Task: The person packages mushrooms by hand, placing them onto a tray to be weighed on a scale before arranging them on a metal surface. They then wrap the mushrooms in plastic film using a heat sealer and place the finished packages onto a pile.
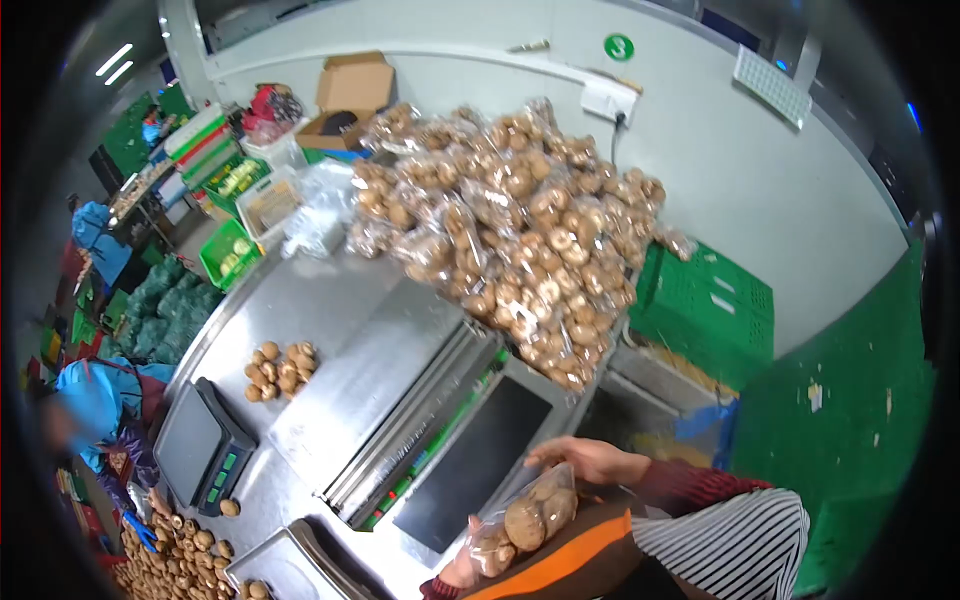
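Observation:
A clear plastic bag of brown shiitake mushrooms (538, 515) is held between my two hands, close to the apron front. My left hand (462, 566) grips its lower-left end, the fingers partly hidden behind the bag. At the upper right end, my right hand (590, 460) has its fingers curved over the edge of the plastic. Just beyond the bag lies the sealing or wrapping machine (415, 440) with a dark flat plate (475, 465). Several loose mushrooms (280, 372) sit in a cluster on the steel table (325, 290).
A large heap of bagged mushrooms (510, 210) covers the far end. A digital scale (203, 445) stands left, beside a metal tray (290, 560) and a pile of loose mushrooms (175, 555). A co-worker in blue (105, 410) works there. Green crates (705, 310) stand right.

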